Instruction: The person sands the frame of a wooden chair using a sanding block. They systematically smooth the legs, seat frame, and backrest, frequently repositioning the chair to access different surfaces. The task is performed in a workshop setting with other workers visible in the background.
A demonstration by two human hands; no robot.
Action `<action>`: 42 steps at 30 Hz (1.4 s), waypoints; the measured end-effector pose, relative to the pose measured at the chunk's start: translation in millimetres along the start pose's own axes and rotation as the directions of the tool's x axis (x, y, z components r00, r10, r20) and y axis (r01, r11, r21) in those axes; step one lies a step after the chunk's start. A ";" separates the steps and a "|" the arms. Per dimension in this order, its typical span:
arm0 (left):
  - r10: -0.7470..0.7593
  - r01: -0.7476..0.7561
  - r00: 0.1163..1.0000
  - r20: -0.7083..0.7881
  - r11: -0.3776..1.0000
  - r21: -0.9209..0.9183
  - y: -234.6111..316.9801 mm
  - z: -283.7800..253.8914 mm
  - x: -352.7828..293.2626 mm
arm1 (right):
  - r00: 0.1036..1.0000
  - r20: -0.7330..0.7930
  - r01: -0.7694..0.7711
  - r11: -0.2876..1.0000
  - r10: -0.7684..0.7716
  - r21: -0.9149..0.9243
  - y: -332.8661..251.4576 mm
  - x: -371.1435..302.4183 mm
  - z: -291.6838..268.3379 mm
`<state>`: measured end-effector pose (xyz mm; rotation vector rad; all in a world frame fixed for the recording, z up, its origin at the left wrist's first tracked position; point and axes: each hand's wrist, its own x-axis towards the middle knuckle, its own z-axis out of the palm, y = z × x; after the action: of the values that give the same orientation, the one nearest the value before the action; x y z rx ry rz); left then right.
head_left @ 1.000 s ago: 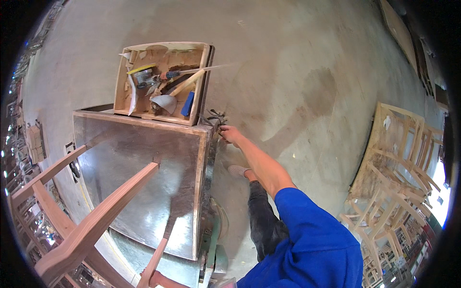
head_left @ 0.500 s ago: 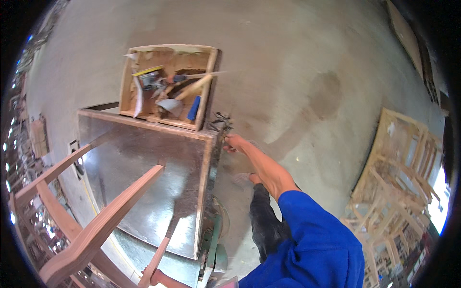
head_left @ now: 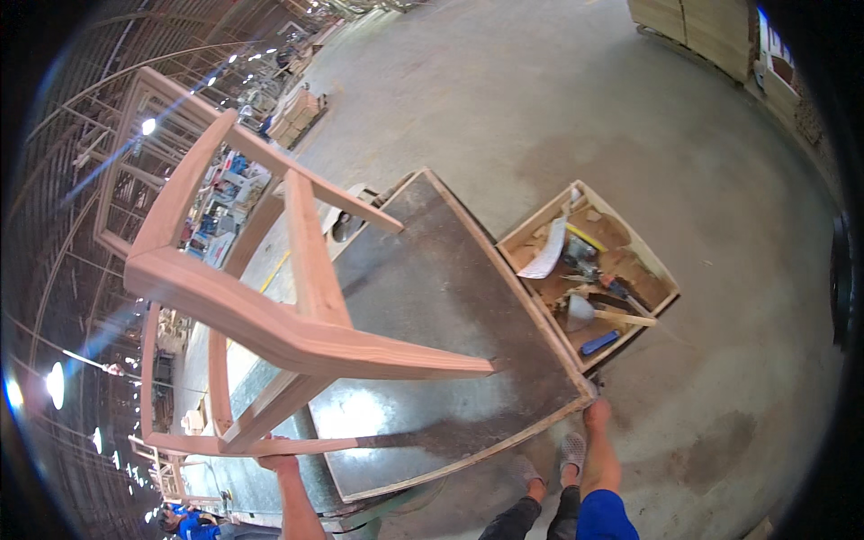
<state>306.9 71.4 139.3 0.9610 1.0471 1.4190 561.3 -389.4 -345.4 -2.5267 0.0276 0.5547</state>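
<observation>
A reddish-brown wooden chair frame (head_left: 225, 301) leans tilted over the left part of a dark-topped worktable (head_left: 432, 270), several legs reaching over the tabletop. My left hand (head_left: 277, 461) is closed round its lowest rail near the table's front left. At the table's right front corner is my right hand (head_left: 597, 414), arm stretched out. Its fingers are mostly hidden at the corner, so what it touches or holds cannot be made out. Just beyond it, a shallow wooden box (head_left: 666, 270) sits against the table's right edge, holding a blue-handled tool (head_left: 600, 343), paper and other tools.
Grey concrete floor (head_left: 504, 90) surrounds the table. My feet (head_left: 571, 450) stand by its near edge. Stacked boards (head_left: 693, 36) rise at the far right. More wooden frames and a pallet stack (head_left: 295, 117) are at the back left. Another person in blue (head_left: 189, 524) is at the lower left.
My view has swung left and turned, so more of the chair frame shows. My right hand appears closer against the table corner. The left hand stays on the chair frame.
</observation>
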 end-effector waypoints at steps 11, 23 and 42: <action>0.053 -0.047 0.987 0.151 0.998 -0.038 -28.5 25.9 49.5 | 0.955 -0.173 -0.199 0.952 0.242 0.233 13.0 7.3 -13.7; -0.123 0.127 0.971 0.205 0.992 -0.004 -112.7 -70.9 39.5 | 0.841 -0.330 0.540 0.708 -0.429 0.455 -253.8 -119.8 -129.1; -0.179 0.019 0.974 0.140 0.680 0.733 -185.9 -68.0 87.0 | 0.870 -0.270 0.461 0.875 -0.412 0.151 -401.1 -2.1 -86.0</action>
<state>286.5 158.6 -57.5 1.5557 1.5260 0.7541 645.2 -93.3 -74.2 -2.2690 -0.3778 0.0667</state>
